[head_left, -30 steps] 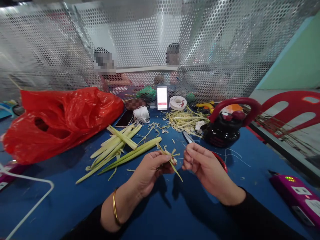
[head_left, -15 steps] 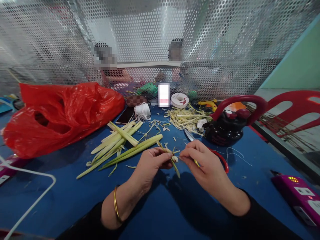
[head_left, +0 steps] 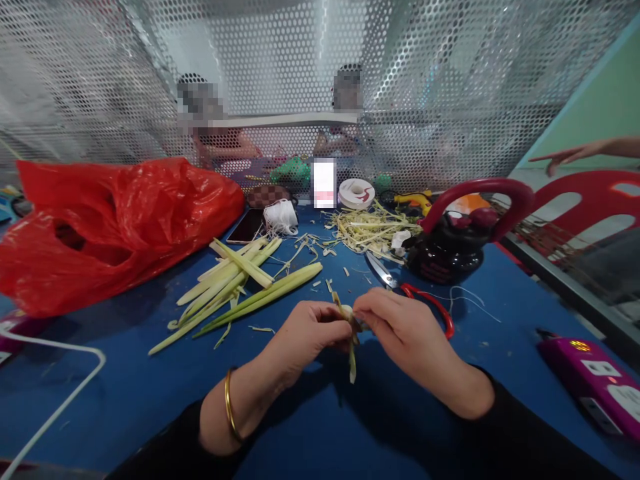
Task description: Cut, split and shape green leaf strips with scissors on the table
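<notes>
My left hand (head_left: 313,330) pinches a small knotted bundle of pale green leaf strips (head_left: 353,367) between thumb and fingers, one strip end hanging below. Against the bundle's right side, my right hand (head_left: 410,337) is closed, its thumb and forefinger pressed together; what they grip is mostly hidden. Just beyond the right hand lie red-handled scissors (head_left: 384,272), partly covered by it. Long pale green leaf strips (head_left: 225,283) lie in a pile left of centre. A spool of white thread (head_left: 281,219) rests behind them.
A red plastic bag (head_left: 120,227) fills the left. Plant scraps (head_left: 373,230), a ribbon roll (head_left: 357,193) and a black pot with a red handle (head_left: 445,257) stand behind my hands. A purple power strip (head_left: 595,380) lies right. Another person's hand (head_left: 565,157) reaches in above a red chair.
My right hand has come in against the bundle, which has turned so its strip end hangs more steeply. More of the scissors shows. Another person's hand has appeared at upper right.
</notes>
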Tool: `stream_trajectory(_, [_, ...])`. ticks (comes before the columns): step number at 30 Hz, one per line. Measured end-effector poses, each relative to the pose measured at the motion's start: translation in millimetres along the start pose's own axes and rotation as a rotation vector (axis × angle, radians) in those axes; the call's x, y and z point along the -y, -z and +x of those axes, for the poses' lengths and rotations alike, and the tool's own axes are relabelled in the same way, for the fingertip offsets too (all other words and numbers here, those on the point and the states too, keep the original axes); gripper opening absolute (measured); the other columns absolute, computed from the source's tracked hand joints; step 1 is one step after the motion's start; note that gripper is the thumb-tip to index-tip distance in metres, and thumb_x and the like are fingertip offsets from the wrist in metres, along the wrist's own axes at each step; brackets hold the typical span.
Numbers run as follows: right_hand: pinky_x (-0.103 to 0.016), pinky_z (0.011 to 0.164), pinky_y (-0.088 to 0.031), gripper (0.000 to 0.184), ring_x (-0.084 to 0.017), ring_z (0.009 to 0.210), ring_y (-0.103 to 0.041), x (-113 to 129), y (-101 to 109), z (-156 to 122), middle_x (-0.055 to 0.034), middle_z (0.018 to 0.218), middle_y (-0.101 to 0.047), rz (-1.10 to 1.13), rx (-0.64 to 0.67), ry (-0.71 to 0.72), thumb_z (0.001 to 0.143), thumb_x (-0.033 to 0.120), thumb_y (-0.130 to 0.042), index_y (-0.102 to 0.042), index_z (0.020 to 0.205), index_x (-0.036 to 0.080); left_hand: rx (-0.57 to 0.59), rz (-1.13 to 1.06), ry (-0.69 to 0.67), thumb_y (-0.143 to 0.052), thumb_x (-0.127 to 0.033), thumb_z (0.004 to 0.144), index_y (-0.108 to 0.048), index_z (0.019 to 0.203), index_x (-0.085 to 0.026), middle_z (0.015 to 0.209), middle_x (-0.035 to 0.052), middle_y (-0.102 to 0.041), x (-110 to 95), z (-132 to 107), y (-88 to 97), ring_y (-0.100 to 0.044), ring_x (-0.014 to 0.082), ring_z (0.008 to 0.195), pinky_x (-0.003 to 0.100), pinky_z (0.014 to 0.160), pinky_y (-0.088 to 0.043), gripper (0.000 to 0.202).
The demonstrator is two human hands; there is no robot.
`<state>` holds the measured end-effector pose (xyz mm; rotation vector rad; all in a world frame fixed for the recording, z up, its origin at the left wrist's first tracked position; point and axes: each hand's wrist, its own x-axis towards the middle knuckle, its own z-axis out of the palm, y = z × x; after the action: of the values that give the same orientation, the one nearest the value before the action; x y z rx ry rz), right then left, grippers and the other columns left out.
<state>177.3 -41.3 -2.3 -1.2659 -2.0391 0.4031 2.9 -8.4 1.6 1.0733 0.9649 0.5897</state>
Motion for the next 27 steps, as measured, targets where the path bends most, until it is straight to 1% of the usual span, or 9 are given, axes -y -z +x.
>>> stream_trajectory(2, [-0.025,0.060,-0.040,0.017,-0.014,0.065,-0.055,-0.1,0.0,0.5,-0.0006,0.074,-0.062,0.028,0.010,-0.047,0.094,0.019,-0.046,-0.059,0.084,0.022,0.040,0.032,-0.023,-0.071,-0.021,0.067,-0.074,0.070,-0.014,0.064,0.0025,-0.066,-0.6,-1.2,0.2,-0.057,0.0118,0.059,0.023,0.063,-0.046,0.008])
stream_trajectory(4, [-0.025,0.057,-0.039,0.015,-0.013,0.061,-0.054,0.0,0.0,2.0,0.0013,0.067,-0.060,0.121,0.024,-0.133,0.091,0.020,-0.050,-0.058,0.078,0.022,0.075,0.093,-0.060,-0.071,-0.023,0.069,-0.074,0.073,-0.014,0.067,0.0028,-0.066,-1.7,-2.7,0.3,-0.056,0.0123,0.061,0.024,0.064,-0.044,0.010])
stream_trajectory(8, [-0.023,0.045,-0.038,0.019,-0.010,0.045,-0.049,0.2,0.6,7.2,0.0047,0.053,-0.053,0.489,0.086,-0.462,0.083,0.030,-0.058,-0.056,0.067,0.021,0.135,0.225,-0.183,-0.066,-0.024,0.076,-0.072,0.075,-0.015,0.072,0.0029,-0.067,-3.3,-5.9,-1.2,-0.057,0.0141,0.066,0.025,0.066,-0.043,0.011])
stream_trajectory(10, [-0.022,0.042,-0.038,0.021,-0.009,0.040,-0.050,0.2,0.4,9.4,0.0048,0.052,-0.054,0.674,0.104,-0.592,0.079,0.035,-0.062,-0.057,0.065,0.019,0.125,0.283,-0.250,-0.063,-0.023,0.078,-0.070,0.076,-0.016,0.076,0.0035,-0.068,-4.2,-6.7,-2.3,-0.059,0.0158,0.071,0.026,0.070,-0.045,0.011])
stream_trajectory(13, [-0.021,0.042,-0.040,0.024,-0.008,0.039,-0.050,0.6,-2.4,10.6,0.0045,0.052,-0.057,0.810,0.061,-0.666,0.074,0.038,-0.067,-0.058,0.064,0.018,0.034,0.334,-0.345,-0.061,-0.023,0.080,-0.069,0.079,-0.016,0.079,0.0040,-0.069,-6.2,-6.7,-3.5,-0.061,0.0173,0.077,0.027,0.075,-0.046,0.010])
stream_trajectory(16, [-0.022,0.043,-0.043,0.024,-0.009,0.041,-0.052,2.2,-8.5,9.5,0.0040,0.052,-0.057,0.835,0.031,-0.649,0.073,0.039,-0.067,-0.058,0.064,0.018,-0.056,0.300,-0.391,-0.061,-0.023,0.080,-0.067,0.080,-0.016,0.076,0.0034,-0.067,-7.1,-6.0,-3.7,-0.061,0.0173,0.075,0.027,0.075,-0.047,0.010])
stream_trajectory(20, [-0.024,0.046,-0.044,0.027,-0.011,0.045,-0.052,5.1,-15.9,5.1,0.0032,0.053,-0.056,0.730,-0.017,-0.558,0.081,0.039,-0.059,-0.053,0.064,0.020,-0.167,0.220,-0.403,-0.062,-0.023,0.078,-0.066,0.076,-0.016,0.074,0.0025,-0.063,-3.8,-3.3,-2.6,-0.059,0.0163,0.072,0.027,0.071,-0.048,0.008])
stream_trajectory(24, [-0.026,0.052,-0.043,0.021,-0.014,0.054,-0.055,6.2,-17.8,-1.2,0.0014,0.060,-0.058,0.415,-0.077,-0.372,0.089,0.031,-0.051,-0.057,0.072,0.021,-0.239,0.148,-0.387,-0.066,-0.025,0.075,-0.067,0.078,-0.016,0.077,0.0030,-0.065,-0.1,0.4,-1.6,-0.060,0.0170,0.073,0.028,0.071,-0.049,0.009])
stream_trajectory(27, [-0.027,0.058,-0.042,0.016,-0.016,0.063,-0.058,5.3,-16.7,-4.0,-0.0019,0.070,-0.064,0.181,-0.097,-0.197,0.092,0.024,-0.049,-0.060,0.081,0.021,-0.258,0.112,-0.351,-0.069,-0.025,0.073,-0.069,0.080,-0.016,0.073,0.0026,-0.067,-1.1,1.0,-2.4,-0.061,0.0171,0.070,0.029,0.071,-0.049,0.011])
